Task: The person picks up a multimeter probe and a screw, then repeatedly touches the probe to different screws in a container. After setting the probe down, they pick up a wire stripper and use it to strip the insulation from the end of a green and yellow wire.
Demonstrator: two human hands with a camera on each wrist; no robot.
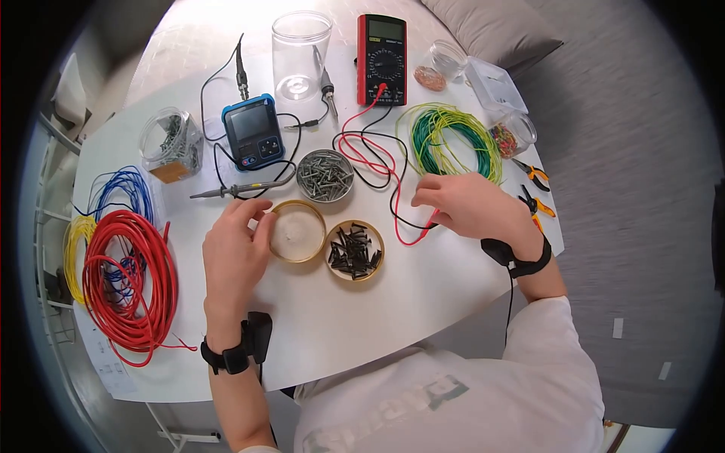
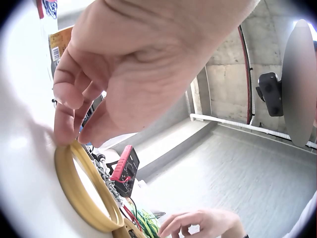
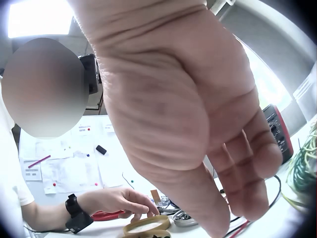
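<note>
Left hand [image 1: 236, 245] at a gold-rimmed dish [image 1: 303, 246], right hand [image 1: 470, 208] loose.
The left fingers were narrow, seemingly pinching the dish's left rim; it lay just right of those fingertips on the desk [image 1: 302, 321]. Farther right of them sat a dish of black screws [image 1: 353, 254]; a careless sideways pull could have knocked it and spilled some. The right fingers, relaxed and apparently holding nothing, were near the red test lead [image 1: 412, 242], which a sweep might have snagged.

Red probe [image 1: 428, 228], one end hidden
</note>
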